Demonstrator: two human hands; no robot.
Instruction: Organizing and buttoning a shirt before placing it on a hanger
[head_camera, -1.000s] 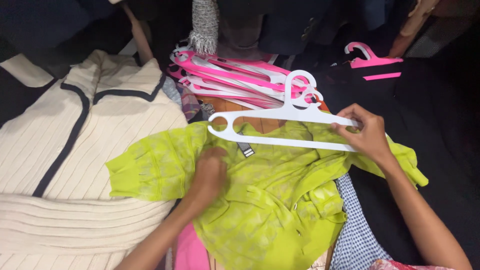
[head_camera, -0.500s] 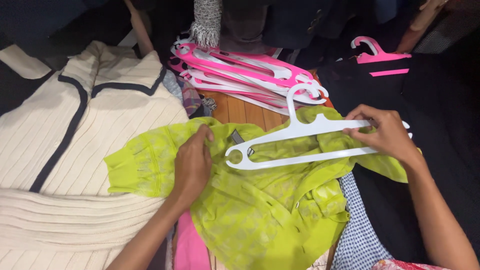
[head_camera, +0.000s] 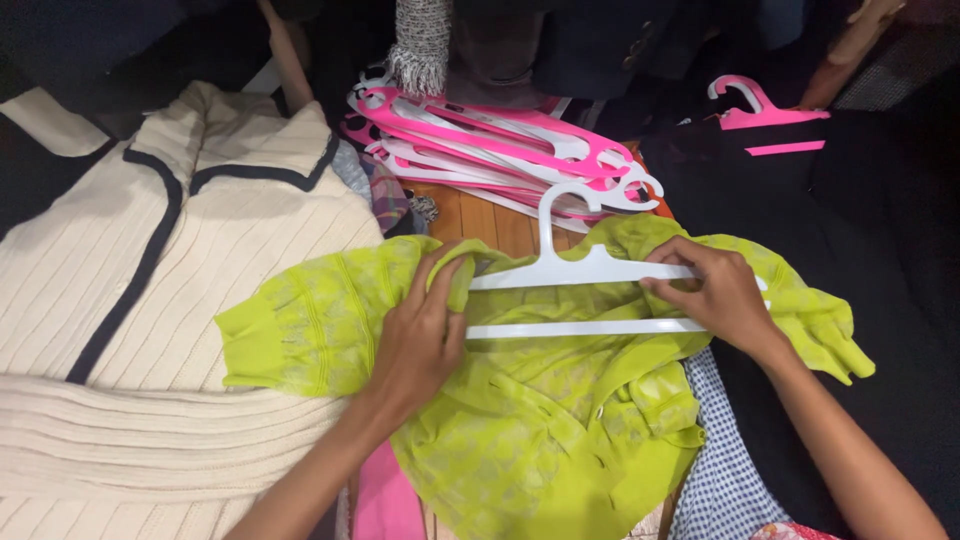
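Big cream sweater (head_camera: 150, 300) with dark trim, spread out on the left. Black cloth (head_camera: 880, 280) heaped on the right. Lime green top (head_camera: 540, 420) lying flat in the middle, partly over the sweater's edge, one sleeve out to the left and one out to the right. Bit of blue checked cloth (head_camera: 715, 470) peeking out under the top's right side. Pile of pink and white hangers (head_camera: 490, 150) just behind the top, on a strip of wood counter (head_camera: 480, 222). One more pink hanger (head_camera: 765, 110) far back on the black cloth.

White hanger (head_camera: 575, 295) lying across the top's neck, long way running left to right, hook pointing away. Left end tucked under the green cloth, right end under the right hand.

Left hand (head_camera: 420, 335) closed on a fold of the green top at the neck, pulling it over the hanger's left end. Right hand (head_camera: 710, 295) closed on the hanger's right arm, fingers curled round the bars. Both hands touching the hanger, one at each end, right hand with the firmer hold. Hard to tell how far the left end has gone inside the neck, maybe only the tip.
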